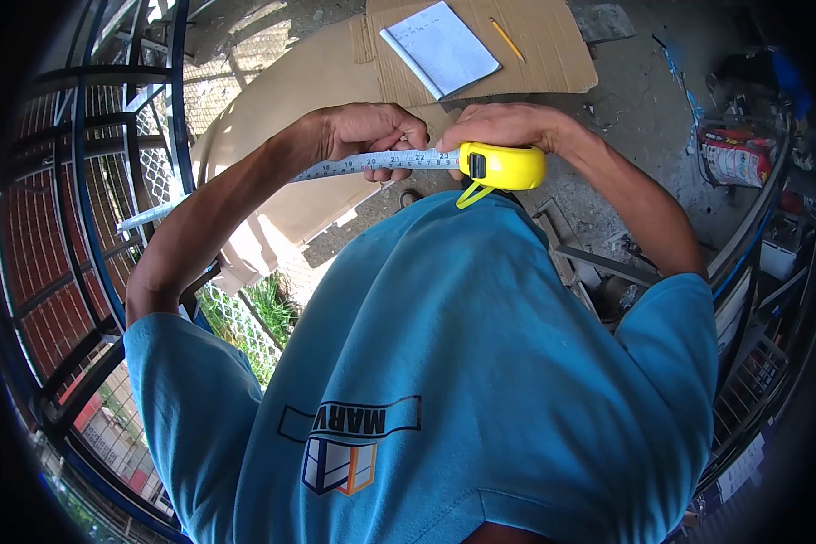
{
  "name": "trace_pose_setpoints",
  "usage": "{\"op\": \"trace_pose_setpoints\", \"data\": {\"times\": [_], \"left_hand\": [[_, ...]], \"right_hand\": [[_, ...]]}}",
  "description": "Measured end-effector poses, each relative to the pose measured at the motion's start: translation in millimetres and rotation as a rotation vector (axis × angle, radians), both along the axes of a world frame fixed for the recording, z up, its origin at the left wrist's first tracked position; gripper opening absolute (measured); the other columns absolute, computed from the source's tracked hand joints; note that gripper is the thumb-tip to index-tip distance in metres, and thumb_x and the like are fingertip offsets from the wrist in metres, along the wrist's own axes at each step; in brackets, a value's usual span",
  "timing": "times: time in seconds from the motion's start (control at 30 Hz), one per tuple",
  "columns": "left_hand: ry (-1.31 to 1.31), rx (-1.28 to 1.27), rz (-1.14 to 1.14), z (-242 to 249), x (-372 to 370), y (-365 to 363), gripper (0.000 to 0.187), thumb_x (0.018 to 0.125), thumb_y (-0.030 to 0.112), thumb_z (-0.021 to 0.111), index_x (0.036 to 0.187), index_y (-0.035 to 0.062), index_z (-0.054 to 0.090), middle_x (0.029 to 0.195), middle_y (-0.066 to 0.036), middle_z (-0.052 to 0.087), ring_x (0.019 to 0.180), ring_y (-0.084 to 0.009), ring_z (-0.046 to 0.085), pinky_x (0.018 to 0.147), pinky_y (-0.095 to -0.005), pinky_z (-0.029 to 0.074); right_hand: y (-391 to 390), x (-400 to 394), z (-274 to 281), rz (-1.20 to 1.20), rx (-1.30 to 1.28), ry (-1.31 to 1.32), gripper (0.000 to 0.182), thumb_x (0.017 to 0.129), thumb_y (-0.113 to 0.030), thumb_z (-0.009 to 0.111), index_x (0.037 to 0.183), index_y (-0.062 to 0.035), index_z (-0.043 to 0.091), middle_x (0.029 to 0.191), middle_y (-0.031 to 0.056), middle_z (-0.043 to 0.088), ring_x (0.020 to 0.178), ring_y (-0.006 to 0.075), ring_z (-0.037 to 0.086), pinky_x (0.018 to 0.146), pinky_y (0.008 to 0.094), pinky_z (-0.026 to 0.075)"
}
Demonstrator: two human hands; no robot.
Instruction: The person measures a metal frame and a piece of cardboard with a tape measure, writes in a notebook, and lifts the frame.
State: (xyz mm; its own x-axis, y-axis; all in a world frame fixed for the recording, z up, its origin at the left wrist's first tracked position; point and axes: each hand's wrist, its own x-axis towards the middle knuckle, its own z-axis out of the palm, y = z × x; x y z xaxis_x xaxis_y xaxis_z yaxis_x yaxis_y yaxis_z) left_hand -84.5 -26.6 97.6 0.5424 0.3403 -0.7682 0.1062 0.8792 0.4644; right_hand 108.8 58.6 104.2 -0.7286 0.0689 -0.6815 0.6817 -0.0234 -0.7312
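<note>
A yellow tape measure (517,167) is in front of my chest, with a yellow strap loop hanging from its case. My right hand (500,125) is closed on the far side of the case, its fingertips partly hidden. Out to the left runs the silver tape blade (335,167), with numbers around 18 to 23 showing near the case. My left hand (379,134) pinches this blade between thumb and fingers, a short way from the case. Beyond my left forearm, the blade shows again, reaching toward the metal frame.
A spiral notebook (442,50) with writing and a yellow pencil (508,40) lie on cardboard (553,68) ahead. Dark metal framework with mesh (82,181) stands at left. On the right are a printed bag (733,156) and metal bars (607,265).
</note>
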Motion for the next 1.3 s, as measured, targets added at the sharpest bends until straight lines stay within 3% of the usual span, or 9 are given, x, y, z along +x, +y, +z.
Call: {"op": "trace_pose_setpoints", "data": {"times": [0.43,0.53,0.7,1.3], "left_hand": [[0.031,0.037,-0.017,-1,-2,-1,0.018,0.082,0.021,0.051,0.077,0.0059,0.060,0.055,-0.006,0.059,0.041,-0.0092,0.051,0.035,-0.0207,0.036],[0.042,0.018,-0.009,1,0,-2,0.018,0.082,0.021,0.051,0.077,0.0060,0.060,0.055,-0.006,0.059,0.041,-0.0089,0.051,0.035,-0.0207,0.036],[0.042,0.027,-0.006,0,0,-4,0.019,0.082,0.020,0.050,0.076,0.0055,0.060,0.055,-0.006,0.060,0.040,-0.0091,0.051,0.035,-0.0205,0.037],[0.029,0.016,0.006,2,-2,-6,0.018,0.082,0.019,0.049,0.077,0.0051,0.060,0.054,-0.006,0.060,0.040,-0.0090,0.051,0.035,-0.0195,0.035]], "right_hand": [[-3,-1,1,-0.020,-0.134,-0.011,0.035,0.077,-0.037,0.057,0.086,-0.0043,0.067,0.073,0.0063,0.066,0.055,0.0111,0.059,0.049,0.0237,0.044],[-4,-1,2,-0.003,-0.038,0.016,0.041,0.079,-0.037,0.057,0.090,0.0014,0.067,0.072,0.0079,0.066,0.055,0.0111,0.061,0.046,0.0212,0.046],[-5,-3,7,0.023,-0.020,-0.046,0.038,0.076,-0.038,0.056,0.088,-0.0031,0.067,0.074,0.0070,0.066,0.057,0.0125,0.060,0.048,0.0230,0.045],[-6,-4,0,0.022,0.003,-0.017,0.036,0.076,-0.039,0.057,0.085,-0.0049,0.066,0.072,0.0064,0.066,0.053,0.0129,0.060,0.044,0.0243,0.044]]}}
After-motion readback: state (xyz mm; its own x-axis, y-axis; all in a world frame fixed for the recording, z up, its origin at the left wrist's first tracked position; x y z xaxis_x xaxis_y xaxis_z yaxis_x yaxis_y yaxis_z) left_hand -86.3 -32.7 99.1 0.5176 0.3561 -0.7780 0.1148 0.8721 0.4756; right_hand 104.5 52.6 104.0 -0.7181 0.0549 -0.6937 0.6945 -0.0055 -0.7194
